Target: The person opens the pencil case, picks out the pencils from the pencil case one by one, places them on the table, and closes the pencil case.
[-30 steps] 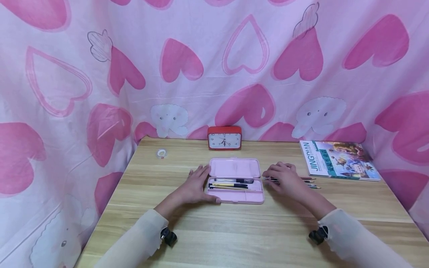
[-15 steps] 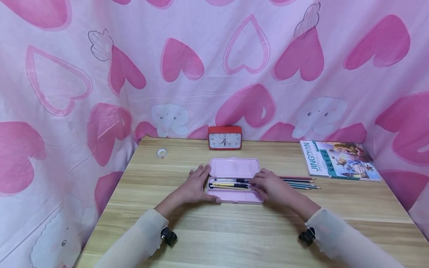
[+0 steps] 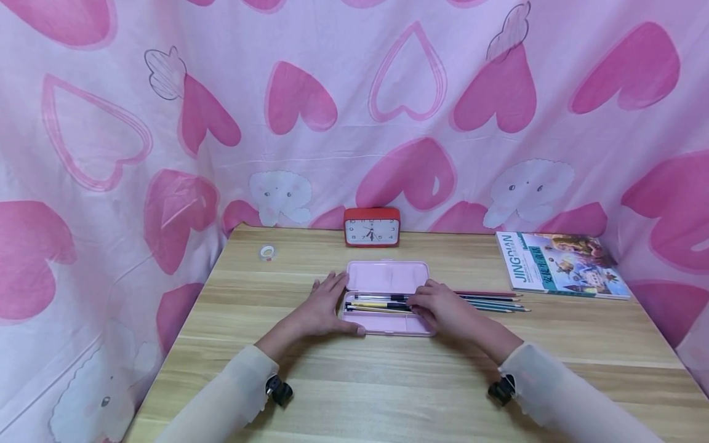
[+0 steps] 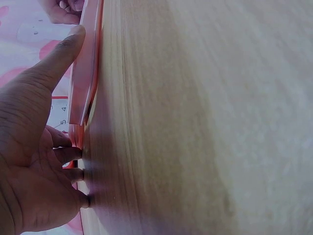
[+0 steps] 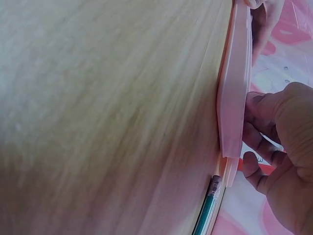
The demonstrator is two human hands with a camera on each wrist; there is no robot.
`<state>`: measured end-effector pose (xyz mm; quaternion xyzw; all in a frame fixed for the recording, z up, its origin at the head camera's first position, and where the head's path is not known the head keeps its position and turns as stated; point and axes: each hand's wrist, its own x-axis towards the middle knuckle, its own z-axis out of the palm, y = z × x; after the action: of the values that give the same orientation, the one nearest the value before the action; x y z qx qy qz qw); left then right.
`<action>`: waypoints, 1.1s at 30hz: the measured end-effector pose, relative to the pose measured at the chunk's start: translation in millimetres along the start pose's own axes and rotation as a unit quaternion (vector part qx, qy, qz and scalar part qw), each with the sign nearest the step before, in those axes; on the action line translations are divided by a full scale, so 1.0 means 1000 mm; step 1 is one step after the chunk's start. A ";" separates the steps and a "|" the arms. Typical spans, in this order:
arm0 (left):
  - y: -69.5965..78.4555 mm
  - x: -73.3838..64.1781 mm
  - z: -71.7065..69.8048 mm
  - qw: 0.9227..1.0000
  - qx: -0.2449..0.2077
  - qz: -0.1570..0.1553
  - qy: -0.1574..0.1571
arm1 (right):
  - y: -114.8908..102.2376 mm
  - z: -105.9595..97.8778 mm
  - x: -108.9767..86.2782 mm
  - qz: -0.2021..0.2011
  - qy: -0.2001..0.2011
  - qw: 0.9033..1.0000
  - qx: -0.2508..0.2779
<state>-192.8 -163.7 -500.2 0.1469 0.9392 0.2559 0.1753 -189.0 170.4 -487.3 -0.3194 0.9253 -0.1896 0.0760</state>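
A pink pencil case (image 3: 376, 322) lies unfolded on the wooden table, its lid back toward the clock. Inside it are a black-capped clear pen (image 3: 376, 298), a yellow-and-black pen (image 3: 376, 305) and other slim sticks. My left hand (image 3: 318, 312) spans the case's left end, fingers spread, thumb along the front edge. At the right end my right hand (image 3: 443, 307) dips bent fingers into the case over the pen ends; its fingertips are hidden, and I cannot tell whether they pinch a pen. Several red and teal pencils (image 3: 495, 306) extend right from beside that hand.
Behind the case stands a red clock (image 3: 371, 227). A small tape roll (image 3: 267, 253) lies at the back left, a magazine (image 3: 562, 264) at the back right. A pink heart-print curtain (image 3: 354, 123) hangs along the table's back and sides.
My right hand has moved left from the pencils to the inside of the case's right end, uncovering more of the pencils. The left hand and the case have stayed put.
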 end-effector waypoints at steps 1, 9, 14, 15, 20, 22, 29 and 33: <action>0.000 0.000 0.000 1.000 0.002 -0.001 -0.001 | 0.000 0.000 0.000 -0.001 -0.001 1.000 0.001; 0.000 0.000 0.000 1.000 0.008 0.000 -0.002 | 0.000 0.001 0.000 -0.022 0.009 1.000 0.015; 0.000 0.000 0.000 1.000 0.005 -0.001 -0.002 | -0.002 0.002 0.001 -0.003 -0.001 1.000 0.018; 0.000 0.000 0.000 1.000 0.005 -0.001 -0.002 | -0.003 0.002 0.001 0.002 -0.003 1.000 0.017; -0.001 0.001 0.000 1.000 0.005 0.004 -0.001 | -0.003 0.002 0.002 0.004 -0.003 1.000 0.016; -0.001 0.001 0.000 1.000 0.006 0.006 -0.001 | -0.002 0.002 0.002 -0.008 0.006 1.000 0.017; -0.001 0.001 0.000 1.000 0.010 0.008 -0.002 | -0.004 0.003 0.003 -0.011 0.007 1.000 0.025; -0.001 0.000 0.000 1.000 0.008 0.008 -0.001 | -0.005 0.003 0.004 0.003 0.000 1.000 0.026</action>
<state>-193.2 -163.9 -500.9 0.1561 0.9398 0.2496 0.1735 -188.4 163.6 -488.0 -0.3144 0.9211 -0.2133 0.0850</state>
